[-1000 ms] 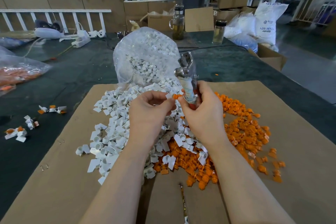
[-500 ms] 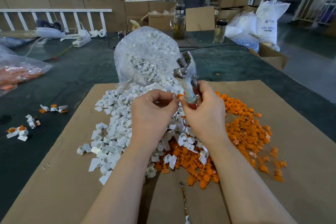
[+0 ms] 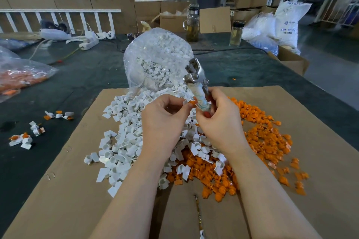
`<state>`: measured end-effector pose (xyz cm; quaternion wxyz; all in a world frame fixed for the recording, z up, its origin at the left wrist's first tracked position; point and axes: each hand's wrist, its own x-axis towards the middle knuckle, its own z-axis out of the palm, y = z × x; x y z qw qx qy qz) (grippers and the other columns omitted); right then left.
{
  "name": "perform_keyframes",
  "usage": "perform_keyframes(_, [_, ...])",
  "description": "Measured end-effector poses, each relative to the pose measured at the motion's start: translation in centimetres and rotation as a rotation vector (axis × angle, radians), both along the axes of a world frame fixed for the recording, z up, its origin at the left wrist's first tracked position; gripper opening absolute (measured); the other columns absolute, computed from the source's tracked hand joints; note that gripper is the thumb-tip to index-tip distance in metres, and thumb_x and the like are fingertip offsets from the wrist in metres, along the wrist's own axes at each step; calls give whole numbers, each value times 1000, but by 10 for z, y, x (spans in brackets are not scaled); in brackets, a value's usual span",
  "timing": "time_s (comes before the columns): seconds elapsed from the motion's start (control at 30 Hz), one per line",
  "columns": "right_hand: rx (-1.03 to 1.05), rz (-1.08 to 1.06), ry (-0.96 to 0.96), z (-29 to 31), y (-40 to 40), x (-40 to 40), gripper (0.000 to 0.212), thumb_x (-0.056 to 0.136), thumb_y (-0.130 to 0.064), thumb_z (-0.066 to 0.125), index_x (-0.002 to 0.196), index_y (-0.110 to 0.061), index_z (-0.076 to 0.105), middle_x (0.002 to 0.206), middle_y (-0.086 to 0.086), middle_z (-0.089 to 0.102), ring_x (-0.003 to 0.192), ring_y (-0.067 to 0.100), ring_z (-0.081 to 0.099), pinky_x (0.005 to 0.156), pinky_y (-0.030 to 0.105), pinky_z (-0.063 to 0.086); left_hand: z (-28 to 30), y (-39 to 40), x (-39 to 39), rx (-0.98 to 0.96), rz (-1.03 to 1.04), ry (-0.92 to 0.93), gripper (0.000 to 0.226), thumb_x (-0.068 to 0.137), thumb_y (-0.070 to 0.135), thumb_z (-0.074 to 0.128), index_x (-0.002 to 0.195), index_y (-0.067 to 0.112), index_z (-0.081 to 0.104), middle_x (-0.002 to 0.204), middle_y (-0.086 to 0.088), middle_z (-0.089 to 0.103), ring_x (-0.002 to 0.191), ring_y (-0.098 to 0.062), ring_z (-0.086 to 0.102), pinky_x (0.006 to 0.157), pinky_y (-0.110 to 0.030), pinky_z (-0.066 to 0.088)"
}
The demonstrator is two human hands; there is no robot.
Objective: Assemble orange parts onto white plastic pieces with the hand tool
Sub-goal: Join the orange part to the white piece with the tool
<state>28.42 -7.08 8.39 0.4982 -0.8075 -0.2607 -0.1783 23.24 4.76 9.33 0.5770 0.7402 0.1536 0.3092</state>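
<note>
Above the cardboard sheet (image 3: pixel 291 122), with white pieces (image 3: pixel 124 141) heaped left and orange parts (image 3: pixel 262 137) right, the right hand (image 3: pixel 219 122) grips the hand tool (image 3: pixel 196 81) upright while the left hand (image 3: pixel 163 120) pinches an orange part (image 3: pixel 192 103), which should seat squarely before squeezing.

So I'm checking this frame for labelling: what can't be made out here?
Head view only:
- Left hand: pinched orange part too small to tell whether it's seated.
- Right hand hides the hand tool handles.
- Sack print blurred, partly folded away.
</note>
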Motion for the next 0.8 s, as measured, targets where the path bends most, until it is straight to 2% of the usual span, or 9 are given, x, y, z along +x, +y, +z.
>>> perform_keyframes(0.1, [15, 42, 58, 2, -2, 0, 28, 84, -9, 64, 109, -20, 60, 79, -14, 62, 64, 3, 58, 57, 21, 45, 0, 2, 0, -55, -15, 14, 14, 81, 18, 81, 75, 23, 69, 67, 7, 73, 67, -13, 72, 65, -29, 59])
perform_keyframes(0.23, [25, 73, 157, 7, -9, 2, 23, 88, -11, 65, 108, -21, 62, 92, -11, 67, 83, 4, 64, 71, 26, 55, 1, 6, 2, -248, -58, -27, 12, 83, 10, 78, 77, 17, 69, 67, 3, 74, 67, -13, 74, 63, -22, 58])
perform_keyframes(0.4, [-107, 146, 236, 11, -15, 3, 13, 85, -11, 65, 97, -14, 64, 85, 0, 66, 78, 17, 62, 73, 44, 54, -1, 12, 2, -323, -85, -118, 10, 84, 7, 75, 80, 13, 70, 70, 0, 74, 69, -17, 74, 67, -23, 59])
perform_keyframes(0.5, [-170, 215, 275, 11, -16, 1, 13, 83, -10, 66, 95, -11, 64, 86, 7, 66, 79, 23, 62, 75, 49, 52, -1, 15, 3, -362, -104, -176, 9, 85, 4, 73, 81, 11, 69, 68, 1, 72, 67, -16, 73, 66, -22, 57])
perform_keyframes(0.6, [-239, 269, 294, 12, -16, 1, 16, 83, -12, 69, 98, -13, 63, 89, 5, 67, 81, 22, 64, 75, 47, 53, -1, 18, 3, -387, -117, -233, 6, 86, 2, 72, 84, 6, 68, 69, -2, 71, 64, -12, 71, 64, -20, 56])
perform_keyframes(0.73, [-304, 308, 301, 12, -16, 1, 17, 84, -16, 71, 97, -17, 60, 86, -2, 63, 75, 12, 61, 65, 30, 48, -3, 23, 4, -369, -127, -264, 7, 87, 2, 70, 84, 8, 68, 67, 5, 70, 62, -8, 68, 65, -20, 56])
perform_keyframes(0.8, [-306, 331, 312, 12, -16, 0, 17, 84, -15, 70, 99, -14, 62, 88, 1, 64, 79, 18, 63, 70, 37, 51, -3, 24, 4, -347, -135, -264, 10, 87, 2, 69, 82, 11, 68, 65, 8, 70, 61, -7, 67, 65, -19, 55])
